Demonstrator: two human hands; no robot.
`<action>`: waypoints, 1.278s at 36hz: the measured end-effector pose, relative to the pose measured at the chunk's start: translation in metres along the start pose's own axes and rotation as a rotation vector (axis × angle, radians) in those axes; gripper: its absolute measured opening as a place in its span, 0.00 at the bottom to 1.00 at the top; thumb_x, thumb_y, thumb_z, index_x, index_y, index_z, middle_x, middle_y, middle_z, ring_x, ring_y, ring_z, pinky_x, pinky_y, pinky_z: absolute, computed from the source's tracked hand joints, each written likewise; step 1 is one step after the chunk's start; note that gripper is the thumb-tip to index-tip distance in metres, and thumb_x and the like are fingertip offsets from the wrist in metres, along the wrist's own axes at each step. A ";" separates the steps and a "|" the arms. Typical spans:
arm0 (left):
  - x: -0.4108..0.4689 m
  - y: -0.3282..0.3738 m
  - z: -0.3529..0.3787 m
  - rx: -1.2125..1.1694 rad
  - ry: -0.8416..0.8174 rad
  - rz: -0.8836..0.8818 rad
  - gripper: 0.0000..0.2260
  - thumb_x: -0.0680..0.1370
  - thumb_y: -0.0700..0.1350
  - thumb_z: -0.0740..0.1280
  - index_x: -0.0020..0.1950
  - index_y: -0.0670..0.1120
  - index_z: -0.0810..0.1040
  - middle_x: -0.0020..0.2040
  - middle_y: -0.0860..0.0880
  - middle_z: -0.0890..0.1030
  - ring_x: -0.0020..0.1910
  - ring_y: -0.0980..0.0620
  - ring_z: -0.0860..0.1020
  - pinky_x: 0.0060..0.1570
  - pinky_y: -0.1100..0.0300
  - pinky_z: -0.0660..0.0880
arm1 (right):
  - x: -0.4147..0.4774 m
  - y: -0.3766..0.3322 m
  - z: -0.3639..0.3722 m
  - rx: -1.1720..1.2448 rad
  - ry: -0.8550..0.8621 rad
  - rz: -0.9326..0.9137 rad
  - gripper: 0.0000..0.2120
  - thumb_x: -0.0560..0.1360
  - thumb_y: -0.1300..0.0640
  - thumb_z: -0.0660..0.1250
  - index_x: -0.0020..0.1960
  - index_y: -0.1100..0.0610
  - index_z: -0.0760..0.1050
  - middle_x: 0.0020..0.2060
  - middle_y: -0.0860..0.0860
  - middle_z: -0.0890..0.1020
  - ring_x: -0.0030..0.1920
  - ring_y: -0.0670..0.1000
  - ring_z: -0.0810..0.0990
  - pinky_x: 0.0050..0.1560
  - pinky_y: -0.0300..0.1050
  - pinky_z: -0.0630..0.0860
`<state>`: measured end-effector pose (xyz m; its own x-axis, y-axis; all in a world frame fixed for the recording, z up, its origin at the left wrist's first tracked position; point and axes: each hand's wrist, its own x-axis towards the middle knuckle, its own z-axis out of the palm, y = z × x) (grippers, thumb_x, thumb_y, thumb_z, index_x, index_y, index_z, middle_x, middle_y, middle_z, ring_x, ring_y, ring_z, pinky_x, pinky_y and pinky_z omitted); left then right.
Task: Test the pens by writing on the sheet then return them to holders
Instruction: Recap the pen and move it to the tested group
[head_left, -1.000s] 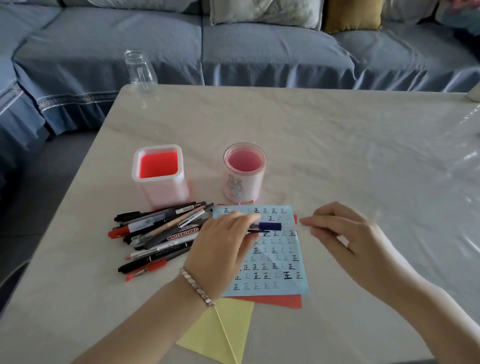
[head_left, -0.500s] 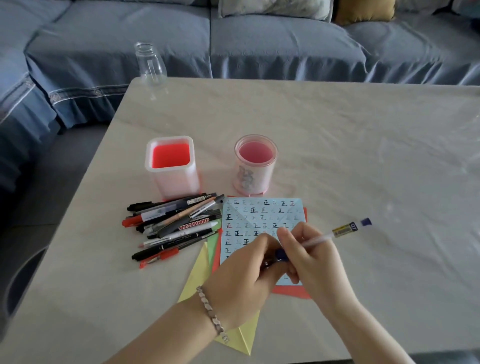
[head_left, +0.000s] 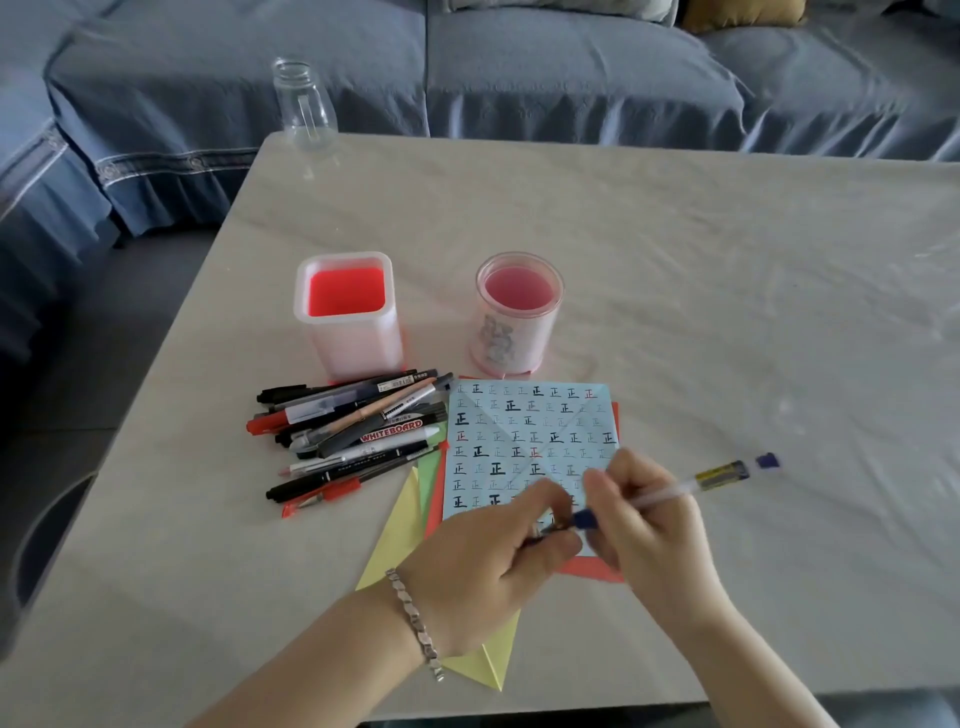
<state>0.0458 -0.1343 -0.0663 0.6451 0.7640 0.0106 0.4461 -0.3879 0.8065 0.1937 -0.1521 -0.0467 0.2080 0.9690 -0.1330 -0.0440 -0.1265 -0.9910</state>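
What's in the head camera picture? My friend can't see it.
The left hand and right hand hold a clear pen over a blue sheet of characters. A pile of pens lies beside it, near a square holder and a round holder.

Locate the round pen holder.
Head view, left-centre of the table: the round pen holder stands upright right of the square holder, just beyond the far edge of the blue sheet.

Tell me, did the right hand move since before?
Yes. The right hand came in from beside the blue sheet to over its near right corner, gripping the pen.
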 end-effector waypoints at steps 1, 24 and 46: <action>0.000 -0.002 0.000 0.037 0.016 -0.025 0.14 0.77 0.63 0.51 0.53 0.54 0.63 0.28 0.54 0.68 0.25 0.59 0.67 0.27 0.66 0.60 | 0.001 0.000 -0.003 0.032 0.073 -0.002 0.20 0.75 0.67 0.64 0.29 0.59 0.59 0.17 0.48 0.63 0.18 0.45 0.59 0.20 0.34 0.56; -0.014 -0.032 0.048 0.592 0.193 0.178 0.18 0.73 0.42 0.64 0.62 0.50 0.71 0.62 0.42 0.75 0.64 0.45 0.71 0.62 0.52 0.67 | -0.005 0.037 -0.045 -0.050 0.299 0.101 0.11 0.76 0.60 0.63 0.36 0.63 0.70 0.24 0.54 0.80 0.24 0.49 0.77 0.26 0.37 0.75; -0.017 -0.046 0.069 0.594 0.057 0.137 0.19 0.75 0.54 0.58 0.64 0.52 0.74 0.70 0.43 0.68 0.70 0.45 0.64 0.66 0.48 0.58 | -0.003 0.076 -0.017 -0.373 0.491 -0.108 0.21 0.72 0.70 0.64 0.26 0.57 0.58 0.21 0.48 0.65 0.24 0.44 0.62 0.23 0.32 0.58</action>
<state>0.0568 -0.1652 -0.1441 0.6943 0.7068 0.1357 0.6417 -0.6933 0.3280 0.2065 -0.1683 -0.1222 0.6206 0.7815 0.0644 0.3280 -0.1841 -0.9266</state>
